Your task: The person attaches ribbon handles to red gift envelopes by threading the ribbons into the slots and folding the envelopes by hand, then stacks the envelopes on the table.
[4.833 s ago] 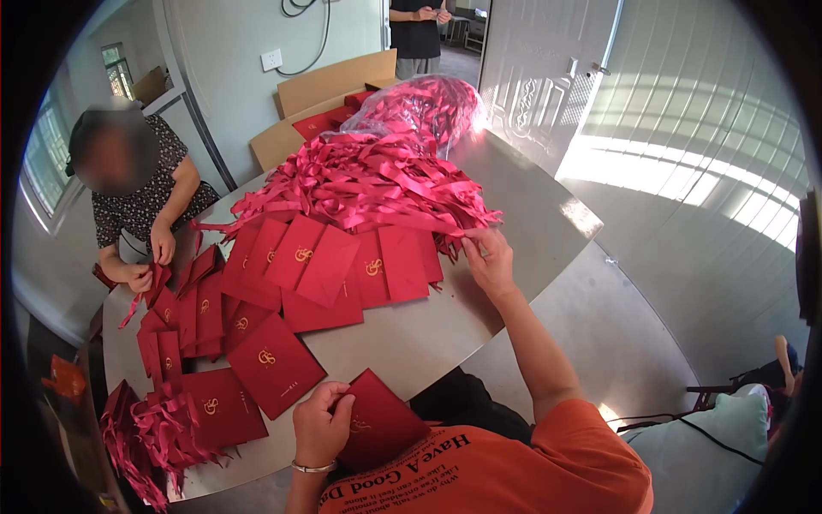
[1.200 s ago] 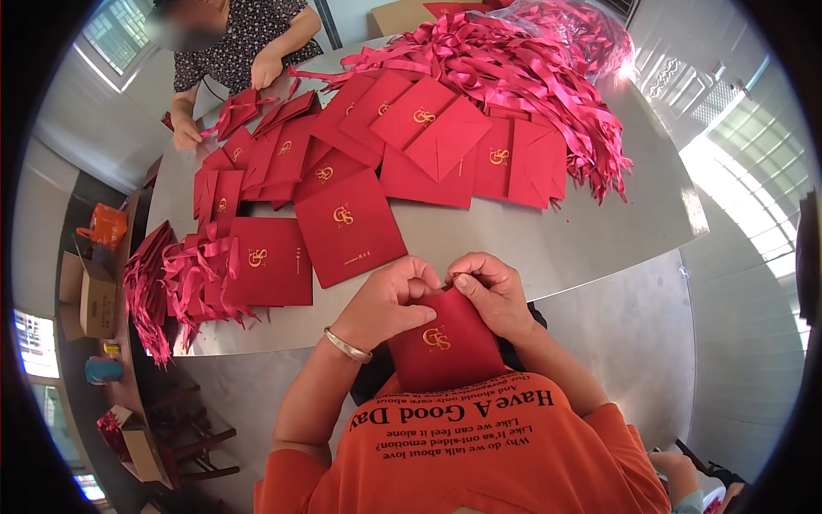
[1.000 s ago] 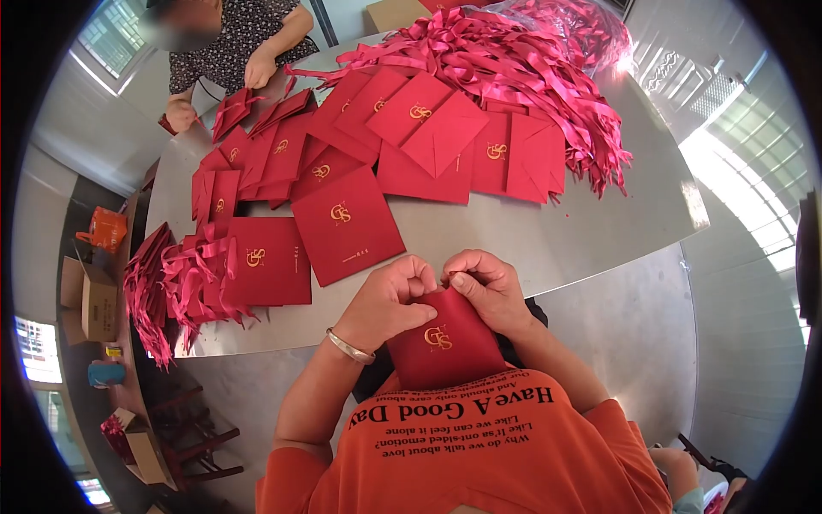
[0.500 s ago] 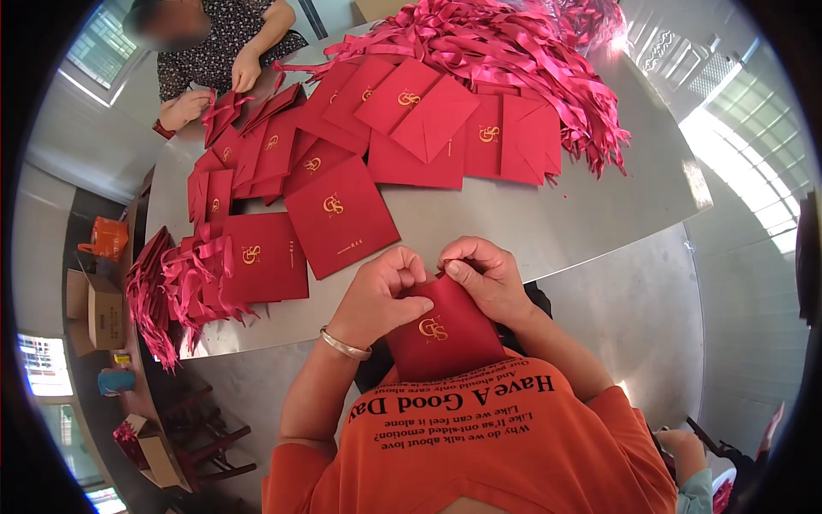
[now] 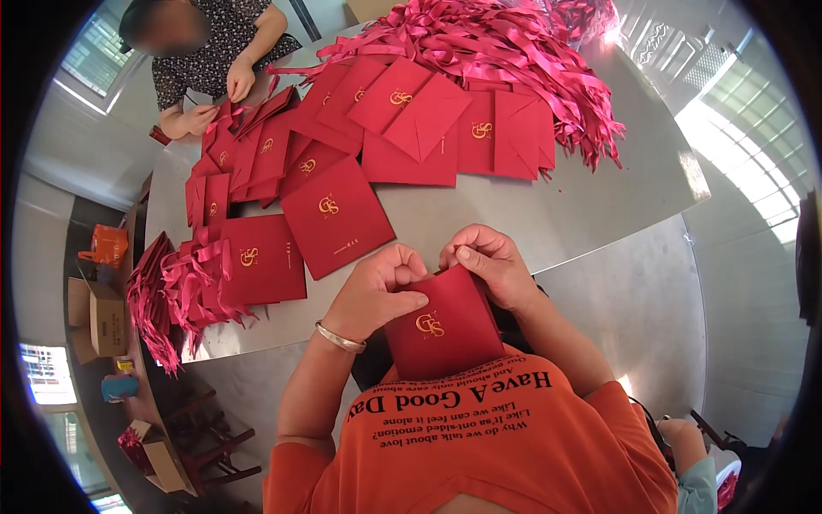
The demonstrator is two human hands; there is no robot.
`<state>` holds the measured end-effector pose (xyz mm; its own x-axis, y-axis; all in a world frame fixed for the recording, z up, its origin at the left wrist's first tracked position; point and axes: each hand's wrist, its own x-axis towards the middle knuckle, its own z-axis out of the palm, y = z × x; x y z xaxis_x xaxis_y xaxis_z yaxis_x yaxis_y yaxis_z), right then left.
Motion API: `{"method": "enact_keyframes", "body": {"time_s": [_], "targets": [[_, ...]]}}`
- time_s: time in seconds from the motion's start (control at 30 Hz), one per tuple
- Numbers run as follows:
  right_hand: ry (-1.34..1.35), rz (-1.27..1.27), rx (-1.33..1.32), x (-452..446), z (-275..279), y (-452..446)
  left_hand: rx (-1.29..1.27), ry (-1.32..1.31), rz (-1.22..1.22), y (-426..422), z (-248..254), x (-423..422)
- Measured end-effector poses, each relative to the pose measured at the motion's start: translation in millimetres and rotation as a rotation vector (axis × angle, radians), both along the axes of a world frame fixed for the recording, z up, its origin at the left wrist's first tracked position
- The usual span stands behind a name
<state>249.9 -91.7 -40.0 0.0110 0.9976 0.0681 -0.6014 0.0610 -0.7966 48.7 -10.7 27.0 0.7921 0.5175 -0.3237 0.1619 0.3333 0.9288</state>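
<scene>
Left grip: our left hand (image 5: 377, 287) pinches the red bag (image 5: 449, 330) at its upper left edge, apparently steadying it.
Right grip: our right hand (image 5: 490, 261) pinches its top right corner; any ribbon between, we cannot tell.
Red bag: against our orange shirt (image 5: 462, 445), likely for bracing.
Ribbon heap (image 5: 479, 43): on the tabletop (image 5: 634, 146); unlike the earliest frame, our right hand is away from it.

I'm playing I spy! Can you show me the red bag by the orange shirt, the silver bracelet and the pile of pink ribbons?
Red paper bag (image 5: 455, 322): head view, front panel.
Silver bracelet (image 5: 341, 340): head view, middle of the band.
Pink ribbon pile (image 5: 505, 51): head view, middle of the heap.
</scene>
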Motion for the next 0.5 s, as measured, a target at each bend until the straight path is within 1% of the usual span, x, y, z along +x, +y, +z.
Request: {"method": "enact_keyframes", "body": {"time_s": [0.03,0.1,0.13,0.2,0.3,0.43,0.5], "targets": [[0.001,0.001,-0.001,-0.5,0.4,-0.5,-0.001,0.001,0.001,-0.2,-0.3,0.0],[-0.108,-0.032,0.012,-1.7,1.3,-1.7,0.014,0.011,0.032,-1.1,-1.0,1.0],[-0.108,-0.031,0.012,-2.4,1.0,-2.0,0.014,0.012,0.032,-2.1,-1.5,1.8],[-0.131,-0.037,0.019,-4.4,0.2,-2.7,0.026,-0.07,0.087,-4.3,-2.2,2.6],[-0.194,-0.041,0.032,-5.8,-2.1,-2.8,-0.036,-0.066,0.072,-3.2,-1.6,2.3],[-0.196,-0.053,0.058,-8.2,-6.0,-1.6,-0.027,-0.049,0.066,-2.9,0.1,3.1],[-0.227,-0.048,0.076,-7.7,-7.9,-0.8,-0.069,-0.076,0.054,-2.0,-1.8,4.4]]}}
